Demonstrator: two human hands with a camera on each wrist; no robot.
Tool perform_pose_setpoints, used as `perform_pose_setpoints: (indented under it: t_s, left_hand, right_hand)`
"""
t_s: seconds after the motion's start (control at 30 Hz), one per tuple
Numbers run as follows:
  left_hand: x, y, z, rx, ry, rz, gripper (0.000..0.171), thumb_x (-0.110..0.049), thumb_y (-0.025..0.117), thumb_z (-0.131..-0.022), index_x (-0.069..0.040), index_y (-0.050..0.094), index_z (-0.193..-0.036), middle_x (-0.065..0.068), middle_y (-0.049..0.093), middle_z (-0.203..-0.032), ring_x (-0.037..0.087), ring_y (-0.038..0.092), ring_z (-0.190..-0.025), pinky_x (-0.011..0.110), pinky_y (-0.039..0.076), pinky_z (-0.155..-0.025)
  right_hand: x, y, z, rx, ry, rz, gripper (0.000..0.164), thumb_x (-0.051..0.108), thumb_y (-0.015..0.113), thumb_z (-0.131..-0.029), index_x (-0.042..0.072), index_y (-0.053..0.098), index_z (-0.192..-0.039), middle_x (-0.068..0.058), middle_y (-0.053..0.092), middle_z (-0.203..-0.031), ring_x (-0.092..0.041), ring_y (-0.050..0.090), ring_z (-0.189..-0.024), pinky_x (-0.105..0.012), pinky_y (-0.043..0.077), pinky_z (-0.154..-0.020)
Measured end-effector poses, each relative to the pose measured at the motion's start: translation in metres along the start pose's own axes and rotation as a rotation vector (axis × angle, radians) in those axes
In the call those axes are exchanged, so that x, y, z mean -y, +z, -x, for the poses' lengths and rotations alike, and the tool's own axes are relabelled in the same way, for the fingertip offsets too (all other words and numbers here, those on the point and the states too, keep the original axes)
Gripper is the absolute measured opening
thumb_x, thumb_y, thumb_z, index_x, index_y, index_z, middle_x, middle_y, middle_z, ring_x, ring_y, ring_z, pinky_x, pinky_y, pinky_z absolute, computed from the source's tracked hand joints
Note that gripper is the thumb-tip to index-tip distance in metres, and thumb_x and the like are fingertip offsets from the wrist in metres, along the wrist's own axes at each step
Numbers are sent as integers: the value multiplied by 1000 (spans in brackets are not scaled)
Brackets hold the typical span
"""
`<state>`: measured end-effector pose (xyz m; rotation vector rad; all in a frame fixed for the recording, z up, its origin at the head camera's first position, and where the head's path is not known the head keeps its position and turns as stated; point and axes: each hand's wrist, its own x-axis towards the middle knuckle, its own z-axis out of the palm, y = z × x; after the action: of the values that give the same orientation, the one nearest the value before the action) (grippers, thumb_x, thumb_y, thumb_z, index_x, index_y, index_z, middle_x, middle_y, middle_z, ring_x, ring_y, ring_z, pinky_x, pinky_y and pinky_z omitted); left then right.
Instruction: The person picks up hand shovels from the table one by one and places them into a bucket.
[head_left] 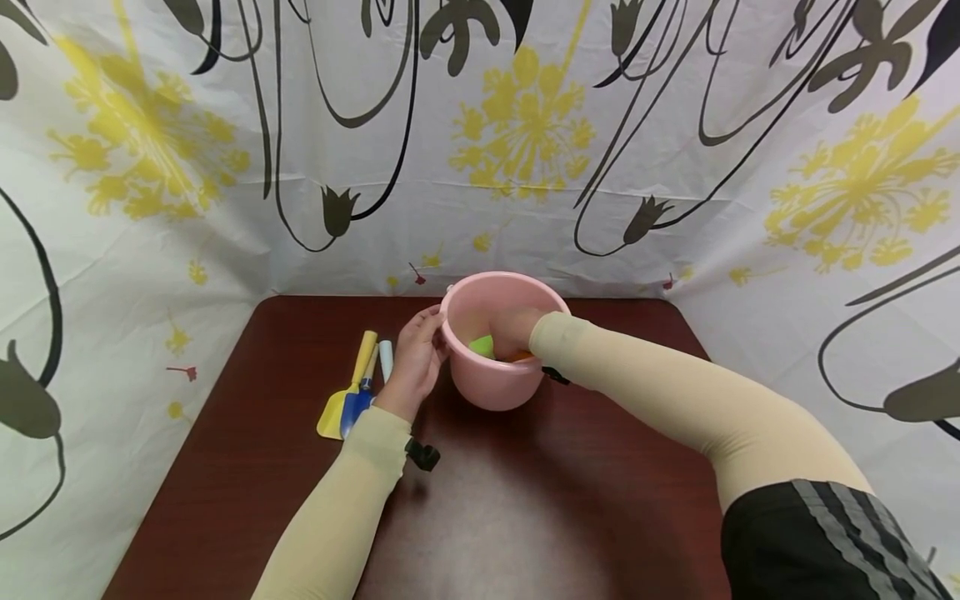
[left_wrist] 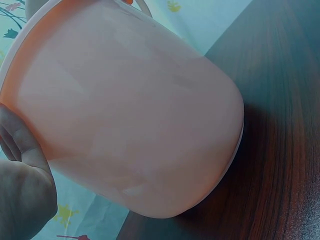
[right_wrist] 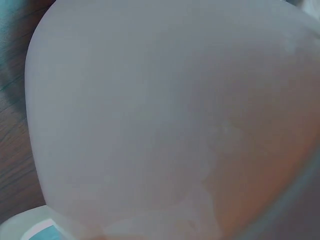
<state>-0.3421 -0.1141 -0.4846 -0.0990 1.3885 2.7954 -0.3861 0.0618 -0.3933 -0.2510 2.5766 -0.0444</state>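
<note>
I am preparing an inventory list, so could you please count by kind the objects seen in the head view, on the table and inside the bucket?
Pink bucket: 1
Shovels, one yellow and one blue: 2
Light-blue handle, rest hidden: 1
Pieces inside the bucket, one green and one orange: 2
Total visible: 6; the bucket may hide more.

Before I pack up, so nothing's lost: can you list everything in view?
Bucket: 1, pink, on table.
Pieces: 2 visible, green piece, orange piece, inside bucket.
Hand tools: 2, yellow shovel and blue tool, left of bucket.
Pale handle: 1, whitish, right of blue tool.
Unclear thing: 1, white and blue, right wrist view's corner.
Table: 1, dark brown, below.
Patterned cloth: count unclear, white, yellow, grey, behind table.
Wrist gear: 2, black, at wrists.
Cream sleeves: 2, cream, forearms.
Striped sleeve: 1, dark, right upper arm.
Hands: 2, bare; left hand on rim, right hand inside bucket.
</note>
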Motion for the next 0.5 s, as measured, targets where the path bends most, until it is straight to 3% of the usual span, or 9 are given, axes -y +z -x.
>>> perform_pose_setpoints:
  t_s: [0.5]
  left_hand:
    - [0, 1, 1, -6, 0, -8, 32, -24, 65, -100, -8, 62, -127, 19, 57, -134, 20, 56, -92, 24, 52, -72]
  right_hand:
    - [4, 4, 5, -7, -97, 109, 19, 11, 65, -78, 18, 71, -61, 4, 46, -55, -18, 44, -51, -32, 44, -52]
